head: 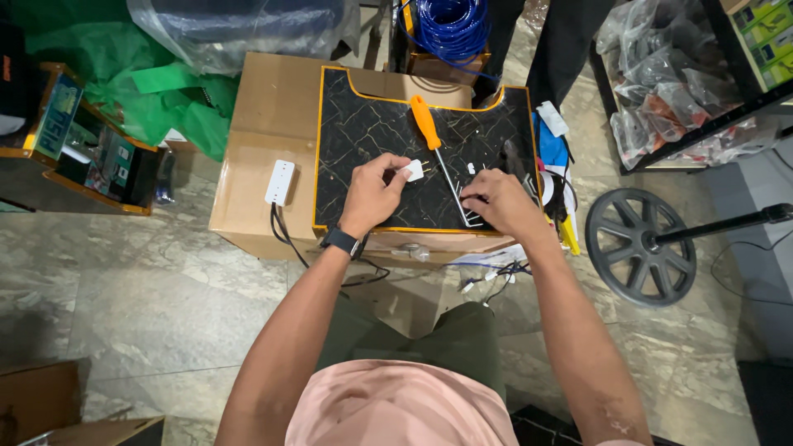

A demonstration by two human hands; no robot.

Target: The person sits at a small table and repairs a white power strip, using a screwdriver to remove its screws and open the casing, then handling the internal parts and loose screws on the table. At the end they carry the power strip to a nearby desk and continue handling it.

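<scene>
My left hand pinches a small white plug with two metal prongs, just above the black marbled board. My right hand rests on the board's right side, its fingertips on a few thin metal pieces. An orange-handled screwdriver lies between the hands, its shaft running down toward the right hand. A black watch sits on my left wrist.
The board lies on a cardboard box that also bears a white power strip with a black cord. A blue cable coil stands behind. At the right are a black wheel base, plastic bags on a shelf and someone's dark-trousered legs.
</scene>
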